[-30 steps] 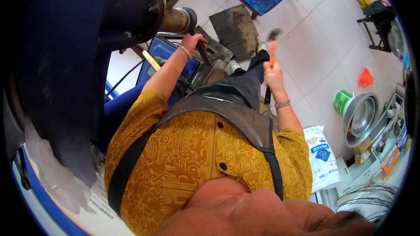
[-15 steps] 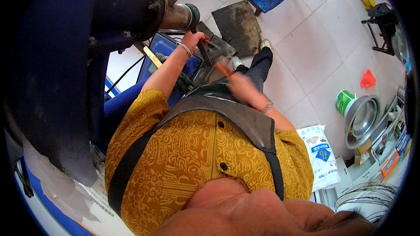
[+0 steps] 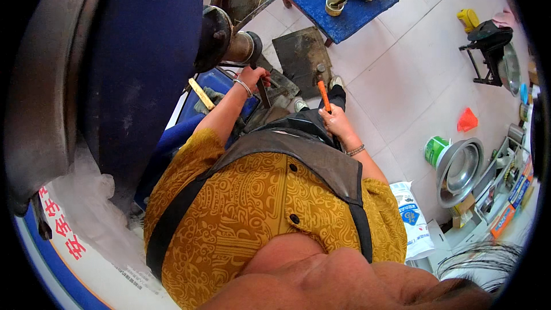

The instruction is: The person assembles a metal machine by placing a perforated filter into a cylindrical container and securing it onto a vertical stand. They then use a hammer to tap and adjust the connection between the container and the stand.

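Note:
My left hand (image 3: 253,76) is closed around a dark flat metal bar (image 3: 264,96). The bar's upper end meets a black ring (image 3: 252,49) at the end of the machine's round metal barrel (image 3: 239,47). In my right hand (image 3: 338,123) is a hammer (image 3: 325,96), gripped by its orange handle. The hammer's metal head points away from me, to the right of the bar and apart from it. Part of my left fingers is hidden behind the bar.
A large dark blue machine (image 3: 138,74) fills the left side. A yellow-handled tool (image 3: 201,93) lies beside my left forearm. Farther off stands a blue table (image 3: 359,14) with a small tub and rags. At right are metal basins (image 3: 460,169) and a white sack (image 3: 414,224).
My right hand and the hammer, blurred near the bar before, are now sharper and farther from it, with the hammer raised. My left hand stays on the bar. The view has shifted.

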A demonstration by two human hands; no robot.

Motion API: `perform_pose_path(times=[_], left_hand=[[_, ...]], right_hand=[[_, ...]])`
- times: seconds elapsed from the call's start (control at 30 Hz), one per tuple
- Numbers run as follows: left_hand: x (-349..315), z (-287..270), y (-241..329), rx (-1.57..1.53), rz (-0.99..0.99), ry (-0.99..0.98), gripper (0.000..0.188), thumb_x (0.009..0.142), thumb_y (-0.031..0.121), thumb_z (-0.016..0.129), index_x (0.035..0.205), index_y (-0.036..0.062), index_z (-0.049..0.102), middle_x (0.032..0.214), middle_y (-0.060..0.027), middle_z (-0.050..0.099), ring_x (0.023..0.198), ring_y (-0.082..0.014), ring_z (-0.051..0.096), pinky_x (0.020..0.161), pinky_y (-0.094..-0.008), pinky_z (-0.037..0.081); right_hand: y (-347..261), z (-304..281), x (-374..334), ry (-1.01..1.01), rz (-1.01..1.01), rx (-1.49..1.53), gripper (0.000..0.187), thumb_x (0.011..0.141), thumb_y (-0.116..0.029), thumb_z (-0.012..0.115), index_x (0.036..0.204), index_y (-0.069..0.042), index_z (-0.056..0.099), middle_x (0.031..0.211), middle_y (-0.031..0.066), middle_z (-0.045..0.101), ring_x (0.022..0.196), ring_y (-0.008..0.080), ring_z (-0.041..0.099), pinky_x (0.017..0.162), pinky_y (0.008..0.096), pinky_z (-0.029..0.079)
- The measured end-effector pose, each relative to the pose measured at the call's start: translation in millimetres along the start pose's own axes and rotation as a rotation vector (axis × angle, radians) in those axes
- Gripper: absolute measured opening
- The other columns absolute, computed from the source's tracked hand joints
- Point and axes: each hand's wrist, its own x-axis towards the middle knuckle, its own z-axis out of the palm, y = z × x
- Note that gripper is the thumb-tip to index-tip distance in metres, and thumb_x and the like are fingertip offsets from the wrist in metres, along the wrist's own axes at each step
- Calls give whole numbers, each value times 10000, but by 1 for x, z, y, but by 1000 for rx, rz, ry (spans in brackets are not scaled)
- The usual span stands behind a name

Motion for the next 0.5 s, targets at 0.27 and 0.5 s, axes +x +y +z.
perform_pose_path(times=[0.27, 0.5], left_hand=[[-4, 14, -3, -116, -26, 159, 135, 730, 116, 543, 753, -15, 566, 578, -93, 544, 464, -216, 551, 437, -390, 506], [4, 61, 10, -447, 6, 246, 280, 848, 320, 594, 764, 73, 494, 504, 13, 317, 387, -98, 269, 368, -253, 228]], right_hand=[[-58, -50, 25, -182, 36, 93, 178, 876, -168, 595, 824, -60, 463, 589, 35, 523, 358, 71, 391, 309, 238, 307], [-113, -101, 82, -349, 60, 59, 175, 868, -167, 605, 853, -33, 494, 744, 102, 643, 366, 65, 426, 315, 228, 331]])
